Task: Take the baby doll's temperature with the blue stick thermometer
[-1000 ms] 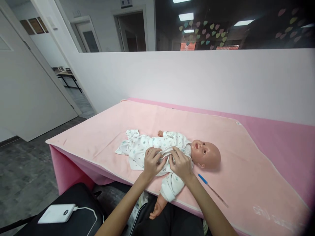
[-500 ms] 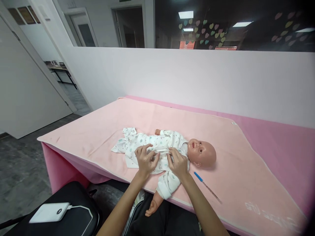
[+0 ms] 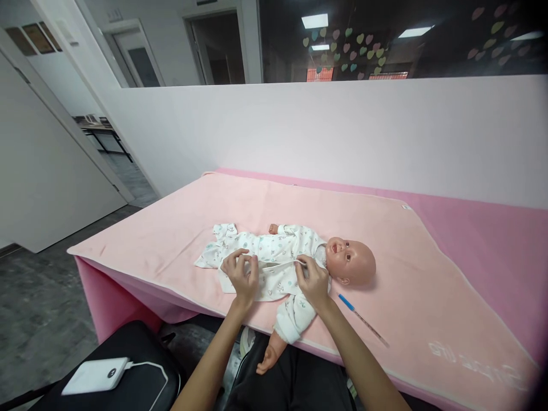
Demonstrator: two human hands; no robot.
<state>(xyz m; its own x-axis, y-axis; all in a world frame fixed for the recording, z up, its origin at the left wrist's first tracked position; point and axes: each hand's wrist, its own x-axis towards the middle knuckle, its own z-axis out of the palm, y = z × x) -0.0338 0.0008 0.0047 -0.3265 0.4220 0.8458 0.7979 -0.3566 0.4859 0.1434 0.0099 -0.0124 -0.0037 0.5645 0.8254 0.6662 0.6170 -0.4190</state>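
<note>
A baby doll (image 3: 351,261) lies on its back on a pink towel (image 3: 265,205), head to the right, dressed in a white printed garment (image 3: 274,251). One doll arm hangs over the near edge. My left hand (image 3: 240,277) pinches the garment's front edge near the doll's waist. My right hand (image 3: 312,279) pinches the same edge up at the doll's chest, close to the neck. The fabric edge is stretched between both hands.
A thin thermometer with a blue end (image 3: 363,319) lies on the towel right of my right arm. A white power bank (image 3: 95,375) with a cable rests on a black seat (image 3: 141,382) at lower left. A white partition wall (image 3: 342,131) backs the pink table.
My hands have moved apart along the garment's front edge: the left toward the doll's waist, the right toward its neck. The raised flap now lies flatter.
</note>
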